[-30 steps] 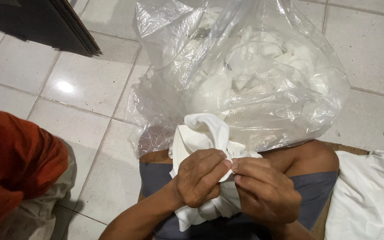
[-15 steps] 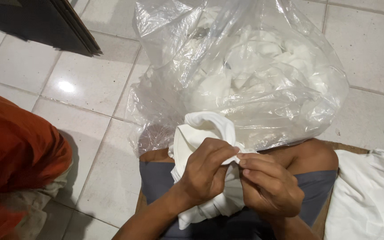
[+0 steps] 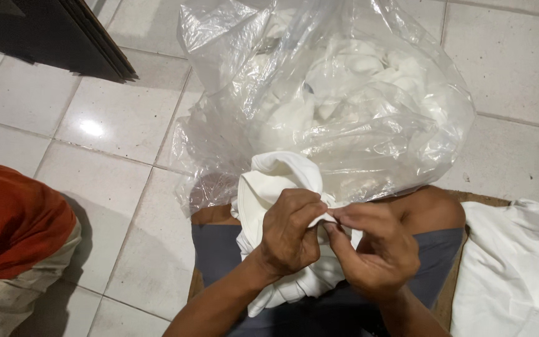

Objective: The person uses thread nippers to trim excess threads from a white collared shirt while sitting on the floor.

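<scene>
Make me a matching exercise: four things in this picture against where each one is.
Things:
1. clear plastic bag of white cloth
2. small white cloth piece
3. orange fabric
4. loose white cloth pile

Places:
A. far right, beside the knee
B. pinched by left hand and right hand
C. left edge
D. on the tiled floor, ahead of the knees

Pairs: 1-D, 2-B, 3-C, 4-A

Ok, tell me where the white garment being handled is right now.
The white garment sits low in the centre of the head view, pinched between the left hand and right hand, over the person's lap, just in front of the clear plastic bag.
</scene>
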